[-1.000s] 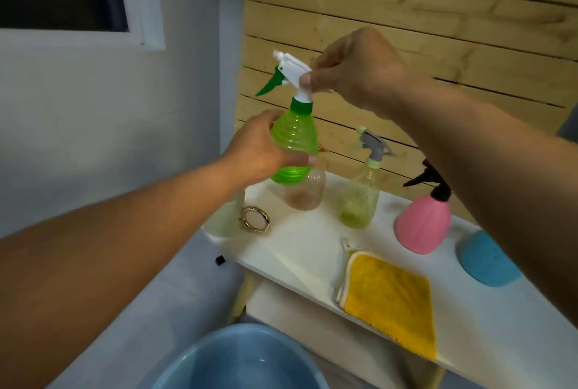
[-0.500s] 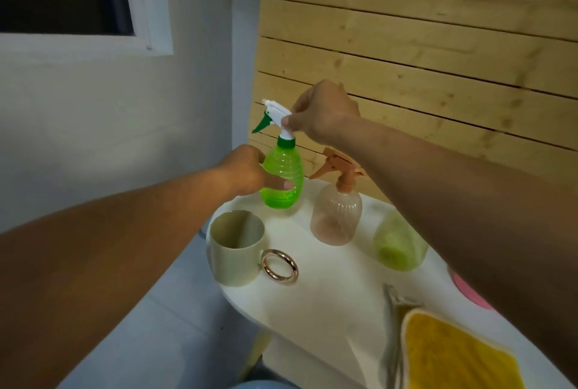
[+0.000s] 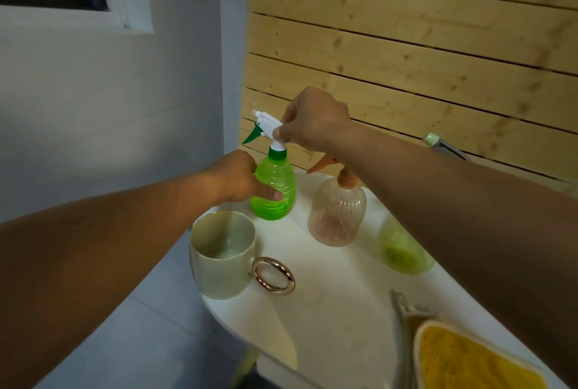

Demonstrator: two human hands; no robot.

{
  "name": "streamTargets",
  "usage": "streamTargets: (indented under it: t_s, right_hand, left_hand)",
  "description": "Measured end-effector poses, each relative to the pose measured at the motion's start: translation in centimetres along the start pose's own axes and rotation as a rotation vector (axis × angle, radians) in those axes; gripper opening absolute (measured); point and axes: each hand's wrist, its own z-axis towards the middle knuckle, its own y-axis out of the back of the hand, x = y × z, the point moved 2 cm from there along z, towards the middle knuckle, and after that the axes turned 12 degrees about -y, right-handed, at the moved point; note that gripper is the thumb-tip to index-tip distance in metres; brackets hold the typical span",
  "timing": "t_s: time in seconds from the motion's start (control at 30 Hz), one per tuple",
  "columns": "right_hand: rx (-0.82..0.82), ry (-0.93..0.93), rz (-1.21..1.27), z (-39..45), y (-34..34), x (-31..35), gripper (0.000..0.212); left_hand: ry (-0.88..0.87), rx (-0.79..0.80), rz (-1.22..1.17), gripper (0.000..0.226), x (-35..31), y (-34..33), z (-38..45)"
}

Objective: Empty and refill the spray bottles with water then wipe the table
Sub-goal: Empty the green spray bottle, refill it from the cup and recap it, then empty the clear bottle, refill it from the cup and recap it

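Pale wooden slats [image 3: 406,54] back the white table [image 3: 328,310] that fills the lower middle of the frame, and your green spray bottle [image 3: 275,191] now stands on its far left corner; a second ago you held it up in the air, clear of the surface. Your left hand [image 3: 233,179] wraps its body, thumb across the ribbed front, while your right hand [image 3: 312,119] pinches the white spray head [image 3: 269,126] just above the green collar. Whether the bottle holds water you cannot tell from here. Setting it down suggests you are finished with this one, or are giving the head a last turn. Just right of it stands the peach spray bottle [image 3: 337,210], then a pale green bottle [image 3: 403,248] half hidden behind your right forearm. Nearer you, at centre left, sits the cream mug [image 3: 222,254] with its gold ring handle [image 3: 273,274]. At the lower right lies the yellow cloth [image 3: 469,360], ready for the wiping that is not yet begun.
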Motion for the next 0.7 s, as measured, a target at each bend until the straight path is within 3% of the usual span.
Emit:
streamTargets:
  t_s: [0.2,0.33,0.4,0.53,0.7]
  right_hand:
    - [0.094,-0.008,-0.006,-0.1,0.7,0.3,0.027]
    - [0.163,-0.017,-0.037,0.1,3.0,-0.3,0.061]
    - [0.192,-0.027,-0.175,0.2,5.2,-1.2,0.067]
    - [0.376,-0.111,-0.458,-0.8,7.2,-3.5,0.056]
    - [0.343,-0.06,-0.504,-2.7,5.5,-4.9,0.042]
  left_hand:
    - [0.015,0.009,-0.016,0.055,0.0,0.1,0.1]
    - [0.022,-0.008,-0.043,0.054,0.3,-0.2,-0.1]
    - [0.029,-0.018,-0.049,0.055,0.2,-0.3,-0.3]
    - [0.047,-0.016,-0.032,0.067,-0.2,-0.4,-0.4]
    - [0.118,-0.044,0.095,0.1,-1.2,0.4,-0.5]
